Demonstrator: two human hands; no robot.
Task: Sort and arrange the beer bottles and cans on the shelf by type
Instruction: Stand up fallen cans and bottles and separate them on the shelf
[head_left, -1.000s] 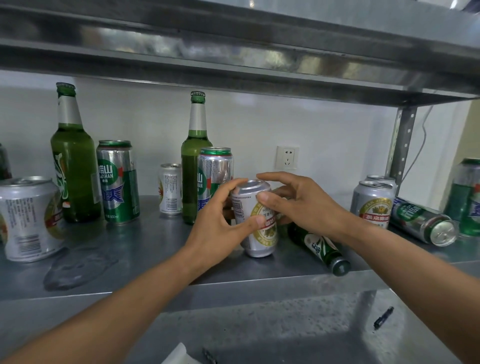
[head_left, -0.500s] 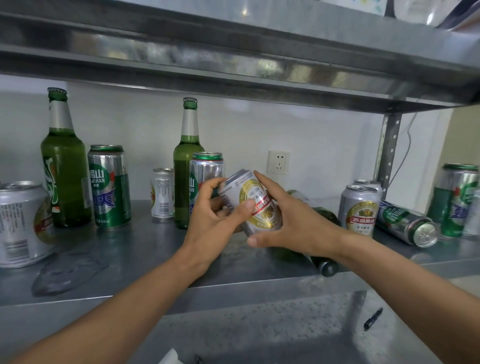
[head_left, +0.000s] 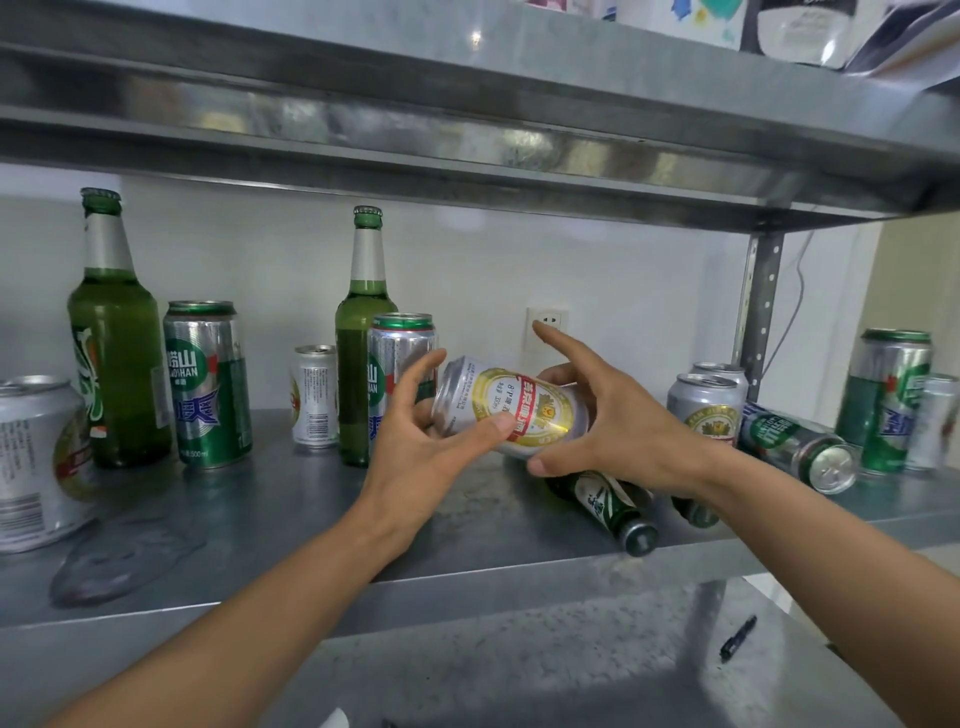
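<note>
A silver can with a gold and red label (head_left: 511, 410) lies sideways in the air above the steel shelf (head_left: 291, 519). My left hand (head_left: 421, 447) grips its left end, thumb under the label. My right hand (head_left: 613, 421) holds its right end from below, index finger stretched upward. Two green bottles (head_left: 117, 338) (head_left: 361, 332) stand upright, each with a tall green and silver can (head_left: 208, 384) (head_left: 397, 358) beside it. Another green bottle (head_left: 605, 501) lies on its side under my right hand.
A large silver can (head_left: 36, 457) stands at the far left, a small one (head_left: 314, 395) at the back. To the right are silver cans (head_left: 704, 405), a toppled green can (head_left: 797, 447) and upright cans (head_left: 888, 395). A shelf post (head_left: 756, 306) and a low upper shelf (head_left: 467, 135) bound the space. A pen (head_left: 737, 636) lies below.
The silver can has been lifted off the shelf and tipped from upright to lying sideways between both hands. My right index finger has straightened off the can.
</note>
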